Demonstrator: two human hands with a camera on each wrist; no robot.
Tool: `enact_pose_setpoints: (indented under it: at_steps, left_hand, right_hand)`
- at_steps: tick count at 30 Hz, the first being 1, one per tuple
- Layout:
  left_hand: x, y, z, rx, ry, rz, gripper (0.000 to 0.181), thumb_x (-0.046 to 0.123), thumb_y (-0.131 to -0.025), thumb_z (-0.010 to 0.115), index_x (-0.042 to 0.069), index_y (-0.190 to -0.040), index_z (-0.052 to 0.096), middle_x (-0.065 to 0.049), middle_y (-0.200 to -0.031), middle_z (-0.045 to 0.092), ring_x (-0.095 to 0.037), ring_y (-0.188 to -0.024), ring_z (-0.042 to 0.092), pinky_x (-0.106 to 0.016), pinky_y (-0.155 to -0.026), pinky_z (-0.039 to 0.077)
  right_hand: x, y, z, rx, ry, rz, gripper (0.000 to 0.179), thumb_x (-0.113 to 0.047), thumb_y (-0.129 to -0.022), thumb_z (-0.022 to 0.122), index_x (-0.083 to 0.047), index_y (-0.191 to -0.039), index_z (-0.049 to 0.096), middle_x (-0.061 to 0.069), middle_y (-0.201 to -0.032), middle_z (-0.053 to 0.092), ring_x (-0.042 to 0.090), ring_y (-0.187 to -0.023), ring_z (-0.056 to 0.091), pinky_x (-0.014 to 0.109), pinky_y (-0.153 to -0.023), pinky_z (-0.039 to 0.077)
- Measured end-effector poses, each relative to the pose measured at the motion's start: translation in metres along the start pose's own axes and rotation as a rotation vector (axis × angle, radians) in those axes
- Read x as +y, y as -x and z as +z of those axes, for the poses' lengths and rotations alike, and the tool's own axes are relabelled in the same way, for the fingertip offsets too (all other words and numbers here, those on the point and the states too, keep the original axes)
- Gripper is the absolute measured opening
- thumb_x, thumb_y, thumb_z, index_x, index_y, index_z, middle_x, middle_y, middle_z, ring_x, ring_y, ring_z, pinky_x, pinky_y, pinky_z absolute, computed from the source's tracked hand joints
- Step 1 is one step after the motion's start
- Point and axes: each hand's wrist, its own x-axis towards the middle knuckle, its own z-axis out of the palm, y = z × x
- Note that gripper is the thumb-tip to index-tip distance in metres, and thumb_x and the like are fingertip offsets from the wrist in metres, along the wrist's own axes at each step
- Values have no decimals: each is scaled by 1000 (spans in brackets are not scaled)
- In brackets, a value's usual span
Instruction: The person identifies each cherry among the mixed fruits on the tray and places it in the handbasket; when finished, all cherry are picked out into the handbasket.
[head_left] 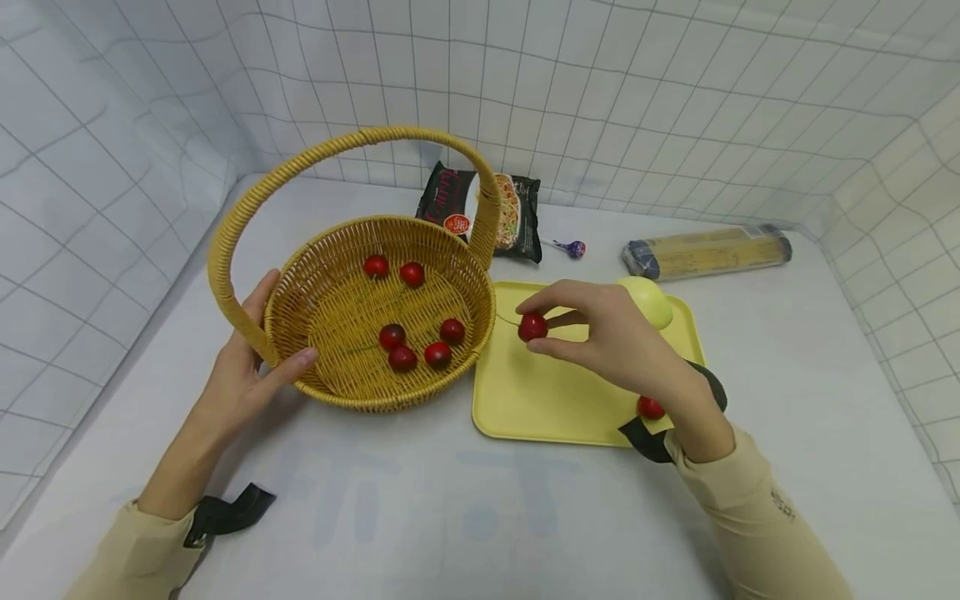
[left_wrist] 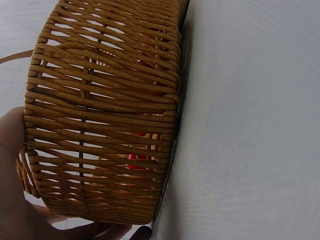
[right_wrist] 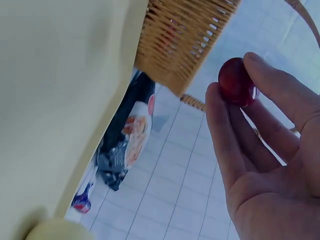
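Observation:
My right hand pinches a dark red cherry between thumb and fingertips, above the left part of a yellow tray. A thin green stem points from the cherry toward the basket. In the right wrist view the same cherry sits at the fingertips. My left hand grips the left side of a round wicker basket, thumb over the rim and fingers outside the wall. Several cherries lie on the basket's floor. Another cherry is on the tray, partly covered by the right wrist.
A pale yellow-green round object rests at the tray's back right. Behind stand a black noodle packet, a small wrapped lollipop and a long pack of dry noodles. The basket's tall handle arches over it.

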Motion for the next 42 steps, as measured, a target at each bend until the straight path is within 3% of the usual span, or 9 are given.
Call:
enact_pose_setpoints:
  at_steps: [6, 11, 18, 29, 34, 42]
  left_hand:
    - [0, 1, 0, 2, 3, 3, 100, 9, -94, 72, 36, -170, 12, -3, -177, 18, -38, -158, 23, -15, -113, 23]
    - [0, 1, 0, 0, 1, 0, 100, 10, -94, 72, 37, -170, 13, -3, -176, 21, -38, -154, 30, -14, -112, 25]
    - [0, 1, 0, -1, 0, -5, 100, 10, -94, 72, 35, -170, 12, -2, -176, 20, -40, -154, 30, -13, -112, 24]
    - [1, 0, 1, -1, -7, 3, 101, 9, -94, 72, 36, -170, 12, -2, -176, 18, -40, -155, 28, -14, -112, 24]
    - [1, 0, 1, -3, -5, 7, 101, 9, -93, 72, 35, -170, 13, -4, -176, 21, -39, -156, 27, -14, -113, 23]
    - [0, 0, 1, 0, 5, 11, 101, 7, -93, 72, 35, -170, 13, -5, -175, 22, -36, -156, 27, -15, -114, 23]
  right_hand:
    - [-10, -23, 14, 35, 39, -52, 36, -16, -94, 81, -12, -129, 73, -2, -121, 76, 12, -108, 72, 32, -96, 58]
    - [-20, -41, 21, 63, 52, -83, 34, -16, -94, 81, -10, -127, 74, 0, -120, 76, 13, -108, 73, 33, -93, 59]
    - [-32, -60, 30, 86, 40, -95, 35, -17, -94, 81, -8, -128, 74, 1, -120, 76, 13, -108, 72, 32, -93, 58]
    - [-25, -59, 26, 86, -30, -39, 51, -12, -91, 84, -9, -139, 67, 2, -135, 71, 16, -115, 70, 34, -96, 58]
    - [-22, -53, 13, 100, -25, -23, 43, -13, -91, 84, -13, -132, 72, -2, -127, 73, 17, -110, 72, 30, -95, 57]
    - [-24, -53, 12, 37, -5, -56, 36, -14, -93, 82, -10, -128, 73, 0, -124, 75, 19, -110, 72, 34, -95, 58]
